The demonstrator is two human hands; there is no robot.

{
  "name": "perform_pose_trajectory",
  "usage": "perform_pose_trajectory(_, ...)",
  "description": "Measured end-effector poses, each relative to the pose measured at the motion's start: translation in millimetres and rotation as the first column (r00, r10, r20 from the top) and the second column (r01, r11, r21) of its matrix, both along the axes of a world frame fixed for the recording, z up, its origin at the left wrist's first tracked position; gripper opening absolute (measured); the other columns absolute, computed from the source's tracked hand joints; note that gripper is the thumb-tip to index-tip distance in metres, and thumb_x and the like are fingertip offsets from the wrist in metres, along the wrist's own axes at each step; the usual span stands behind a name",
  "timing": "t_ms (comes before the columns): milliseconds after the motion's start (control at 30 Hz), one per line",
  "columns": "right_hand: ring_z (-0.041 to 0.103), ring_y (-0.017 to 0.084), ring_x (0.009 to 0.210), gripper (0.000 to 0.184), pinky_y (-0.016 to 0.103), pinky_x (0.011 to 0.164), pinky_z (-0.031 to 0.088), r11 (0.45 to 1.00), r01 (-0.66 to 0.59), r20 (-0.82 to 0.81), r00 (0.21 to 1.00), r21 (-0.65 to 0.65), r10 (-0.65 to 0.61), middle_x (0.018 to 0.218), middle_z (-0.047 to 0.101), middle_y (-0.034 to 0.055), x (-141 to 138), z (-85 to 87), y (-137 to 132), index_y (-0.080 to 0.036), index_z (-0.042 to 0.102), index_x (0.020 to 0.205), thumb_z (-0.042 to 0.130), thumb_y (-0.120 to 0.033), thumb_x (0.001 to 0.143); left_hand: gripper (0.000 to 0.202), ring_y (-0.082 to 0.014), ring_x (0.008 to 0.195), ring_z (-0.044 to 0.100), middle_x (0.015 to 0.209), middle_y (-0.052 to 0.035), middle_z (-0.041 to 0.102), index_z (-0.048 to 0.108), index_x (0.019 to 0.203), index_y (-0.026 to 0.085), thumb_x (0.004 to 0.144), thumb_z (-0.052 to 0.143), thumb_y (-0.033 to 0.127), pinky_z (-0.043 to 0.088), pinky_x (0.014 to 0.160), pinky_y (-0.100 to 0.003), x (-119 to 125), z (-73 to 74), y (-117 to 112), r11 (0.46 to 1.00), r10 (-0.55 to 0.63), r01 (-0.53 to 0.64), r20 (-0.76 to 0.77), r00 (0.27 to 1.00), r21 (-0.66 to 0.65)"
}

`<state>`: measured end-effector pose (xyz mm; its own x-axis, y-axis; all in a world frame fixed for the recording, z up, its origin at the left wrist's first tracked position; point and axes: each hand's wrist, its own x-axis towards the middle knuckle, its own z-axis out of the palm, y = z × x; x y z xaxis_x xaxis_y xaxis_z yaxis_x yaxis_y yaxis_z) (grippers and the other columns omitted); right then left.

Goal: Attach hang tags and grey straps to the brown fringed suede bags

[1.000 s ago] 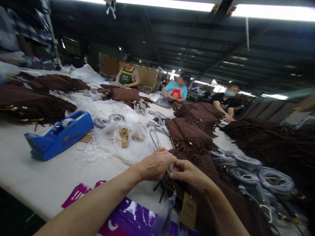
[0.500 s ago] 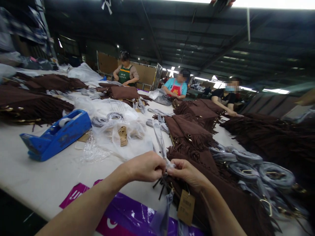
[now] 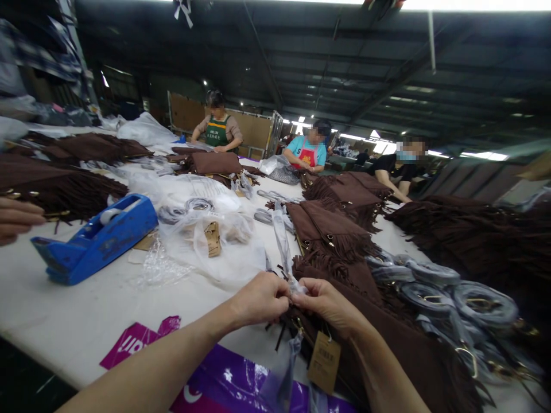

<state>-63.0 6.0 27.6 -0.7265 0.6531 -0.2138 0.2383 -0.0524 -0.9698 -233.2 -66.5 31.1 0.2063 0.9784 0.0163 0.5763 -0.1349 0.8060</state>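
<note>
My left hand (image 3: pixel 258 299) and my right hand (image 3: pixel 326 304) meet fingertip to fingertip over the near corner of a brown fringed bag (image 3: pixel 400 350). Both pinch a thin clear plastic strip (image 3: pixel 283 241) that rises between them and hangs down below. A brown paper tag (image 3: pixel 323 362) dangles from the bag under my right wrist. Dark fringe strands stick out beneath my left hand.
A blue tape dispenser (image 3: pixel 97 238) sits at the left, with another person's hand (image 3: pixel 17 219) beside it. Clear plastic bags (image 3: pixel 210 241), wrapped strap coils (image 3: pixel 447 292) and more brown fringed bags (image 3: pixel 331 226) cover the white table (image 3: pixel 77 321). A purple bag (image 3: pixel 224 384) lies at the near edge. Three people work at the far side.
My hands stayed pinched together and drifted slightly lower. The plastic strip now stands up taller between them. Another person's hand has come in at the left edge.
</note>
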Motion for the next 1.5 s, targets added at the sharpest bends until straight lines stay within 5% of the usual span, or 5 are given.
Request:
perform_pose_trajectory(133,0.04,0.007,0.053,0.045,0.021,0.05,0.027,0.999,0.015,0.028,0.999,0.03,-0.016,0.06,0.051,-0.0062,4.2,4.5,-2.7,-0.016,0.06,0.078,0.081,-0.051,0.06,0.01,-0.0108,0.056,0.046,0.054,0.003,0.05,0.058,0.06,0.014,0.066,0.051,0.017,0.03,0.052,-0.02,-6.5,5.3,2.0,0.988,0.053,-0.045,-0.05,0.997,0.145)
perform_pose_trajectory(300,0.047,0.01,0.06,0.036,0.022,0.055,0.035,0.979,0.119,-0.055,0.992,0.164,-0.111,0.07,0.057,-0.0035,7.9,9.0,-7.9,-0.018,0.062,0.083,0.078,-0.045,0.065,0.008,-0.0098,0.054,0.041,0.052,0.0036,0.045,0.05,0.056,0.015,0.062,0.047,0.019,0.029,0.049,-0.02,-20.8,12.6,8.0,0.99,0.097,-0.118,0.244,0.965,0.074)
perform_pose_trajectory(600,0.053,0.015,0.069,0.019,0.026,0.065,0.04,0.834,0.161,-0.114,0.986,0.527,-0.118,0.073,0.058,-0.0009,-16.3,-2.2,-23.3,-0.019,0.066,0.075,0.059,-0.034,0.084,0.01,-0.0078,0.048,0.045,0.056,0.0019,0.054,0.056,0.063,0.014,0.062,0.049,0.02,0.036,0.047,-0.018,-17.2,7.4,13.6,0.986,0.144,-0.168,0.481,0.865,0.007)
perform_pose_trajectory(900,0.043,0.013,0.057,0.029,0.025,0.055,0.034,0.895,0.179,-0.066,0.984,0.409,-0.167,0.059,0.048,-0.0044,-13.8,-5.3,-18.7,-0.018,0.059,0.071,0.057,-0.044,0.083,0.032,-0.0113,0.059,0.052,0.069,0.0002,0.056,0.059,0.082,0.012,0.064,0.07,0.036,0.043,0.046,-0.019,-14.9,0.2,11.7,0.996,0.064,-0.022,0.514,0.855,-0.087)
perform_pose_trajectory(1500,0.044,0.013,0.055,0.03,0.025,0.055,0.033,0.903,0.176,-0.003,0.982,0.393,-0.19,0.055,0.049,-0.0049,-14.1,-6.7,-15.5,-0.02,0.051,0.066,0.052,-0.045,0.083,0.009,-0.0108,0.064,0.05,0.067,0.0022,0.056,0.058,0.075,0.014,0.068,0.063,0.016,0.038,0.057,-0.019,-2.8,-16.8,13.0,0.977,0.086,-0.152,0.374,0.923,0.152)
